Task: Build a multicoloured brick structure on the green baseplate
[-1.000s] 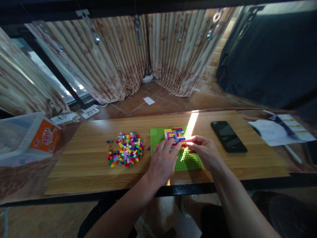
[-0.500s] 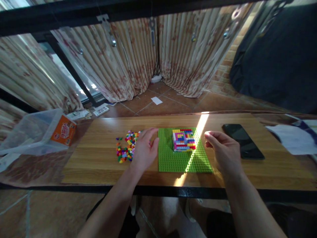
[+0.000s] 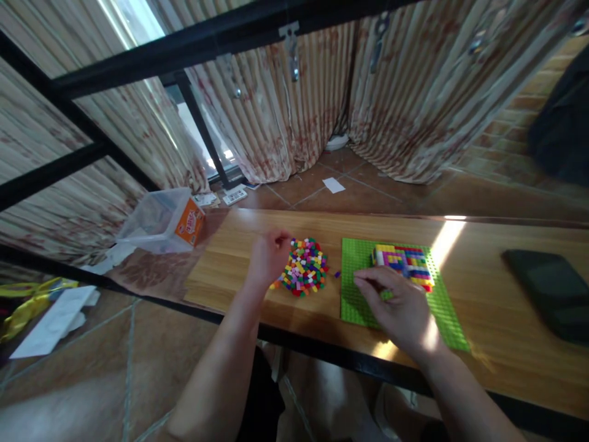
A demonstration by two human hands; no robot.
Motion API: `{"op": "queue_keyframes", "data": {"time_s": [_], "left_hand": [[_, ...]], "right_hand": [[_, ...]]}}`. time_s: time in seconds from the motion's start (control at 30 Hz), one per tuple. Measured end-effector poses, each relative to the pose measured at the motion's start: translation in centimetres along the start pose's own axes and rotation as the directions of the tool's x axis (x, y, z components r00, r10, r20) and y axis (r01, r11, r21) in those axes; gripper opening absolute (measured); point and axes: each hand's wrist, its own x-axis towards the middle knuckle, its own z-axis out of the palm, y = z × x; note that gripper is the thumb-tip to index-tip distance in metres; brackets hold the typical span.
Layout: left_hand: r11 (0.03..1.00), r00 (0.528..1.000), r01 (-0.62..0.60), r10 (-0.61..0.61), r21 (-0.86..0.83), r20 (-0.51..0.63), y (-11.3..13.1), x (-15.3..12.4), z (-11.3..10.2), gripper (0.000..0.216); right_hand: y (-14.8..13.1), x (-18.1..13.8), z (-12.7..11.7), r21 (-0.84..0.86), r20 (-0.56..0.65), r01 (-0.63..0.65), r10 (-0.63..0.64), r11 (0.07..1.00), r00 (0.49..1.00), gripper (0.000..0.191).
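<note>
My left hand point(image 3: 270, 260) is at the left edge of a heap of small coloured bricks point(image 3: 304, 268), slightly blurred. Its fingers are curled in, and whatever they may hold is hidden. Over the green baseplate point(image 3: 352, 307) hovers my right hand point(image 3: 399, 302), thumb and forefinger pinched together; I cannot make out anything between them. Partly behind it, a block of stacked multicoloured bricks point(image 3: 416, 261) sits on the baseplate. One dark purple brick point(image 3: 337, 274) lies apart, between the heap and the baseplate.
A black phone-like slab point(image 3: 547, 291) lies on the wooden table point(image 3: 483, 294) at the right. Beyond the table's left end stands a clear plastic box point(image 3: 154, 221) with an orange label. A black metal bar point(image 3: 221, 49) crosses above, before striped curtains point(image 3: 294, 116).
The view has swung left. My right hand has moved left from beside the baseplate to over it. My left hand has shifted to the heap's left side, its spread fingers now curled.
</note>
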Motion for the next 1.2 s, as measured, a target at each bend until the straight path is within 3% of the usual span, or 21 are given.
{"op": "queue_keyframes", "data": {"time_s": [0.13, 0.37, 0.73, 1.2], "left_hand": [[0.973, 0.971, -0.080, 0.027, 0.217, 0.236, -0.7, -0.8, -0.4, 0.015], [0.893, 0.942, -0.187, 0.044, 0.409, 0.333, -0.9, -1.8, 0.3, 0.016], [0.855, 0.934, -0.196, 0.014, 0.479, 0.358, 0.1, -2.3, 0.7, 0.011], [0.925, 0.928, -0.126, -0.017, 0.358, 0.371, -0.3, -1.6, 0.4, 0.010]], "right_hand": [[-0.6, 0.6, 1.7, -0.054, 0.083, 0.070, -0.065, 0.996, 0.994, 0.019], [-0.7, 1.0, 2.8, -0.074, 0.123, 0.098, -0.089, 0.992, 0.988, 0.019], [-0.4, 0.9, 2.7, -0.128, 0.151, 0.122, -0.102, 0.984, 0.983, 0.020], [-0.5, 0.9, 2.3, -0.116, 0.134, 0.101, -0.085, 0.988, 0.987, 0.020]]}}
